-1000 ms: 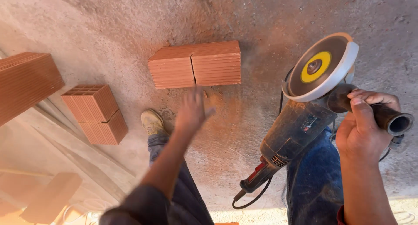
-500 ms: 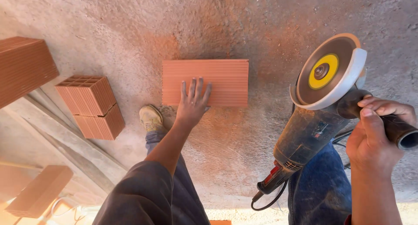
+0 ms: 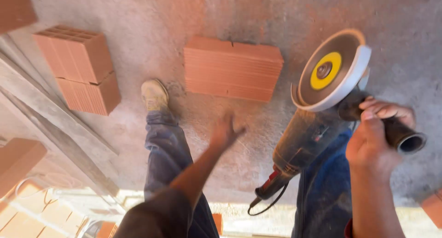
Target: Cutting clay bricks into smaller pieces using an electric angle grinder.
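On dusty concrete floor (image 3: 138, 17), seen from above: ribbed red brick (image 3: 232, 68) lying flat, faint cut line across its top near the far edge; just ahead of a worn shoe (image 3: 154, 94). Left hand (image 3: 224, 129) blurred, fingers loosely spread, holding nothing, hovering near the brick's near edge, not touching. Right hand (image 3: 375, 136) closed around the black side handle of an angle grinder (image 3: 317, 109), raised clear of the floor, to the right of the brick and apart from it. Grinder disc facing up toward camera, yellow centre label, white guard round the rim; grey dusty body angled down-left, black cord (image 3: 267, 199) hanging from its tail with red strain relief. Both legs in dusty blue trousers (image 3: 163, 146). Far left: stack of hollow bricks (image 3: 80, 67), two high, well apart from the cut brick. Pale plank (image 3: 50, 123) running diagonally past the stack. More brick pieces at left edge, partly out of view
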